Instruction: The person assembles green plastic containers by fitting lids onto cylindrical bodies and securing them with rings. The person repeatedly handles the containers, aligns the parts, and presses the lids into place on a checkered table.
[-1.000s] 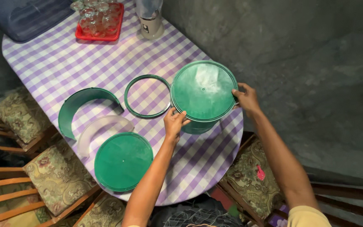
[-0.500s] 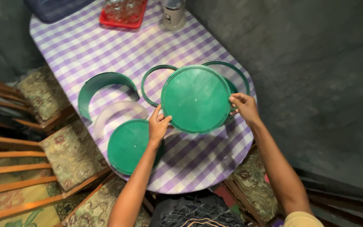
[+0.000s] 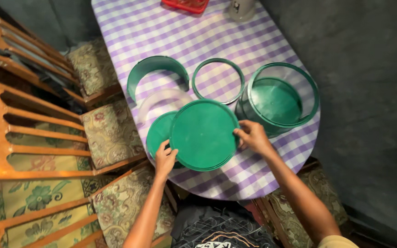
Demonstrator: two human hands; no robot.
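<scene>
Both hands hold a round green lid flat above the near edge of the table. My left hand grips its lower left rim and my right hand grips its right rim. The lid partly covers a second green disc lying on the cloth. To the right stands an open round green container, uncovered. A green ring lies behind the lid, with a curved green panel and a curved translucent panel to its left.
The oval table has a purple and white checked cloth. A red tray and a pale jug base sit at the far end. Wooden chairs with patterned cushions stand along the left; a dark wall is at right.
The lid was lifted off the green container and carried left and toward me, now over the second disc. The container stands open. The view shifted left.
</scene>
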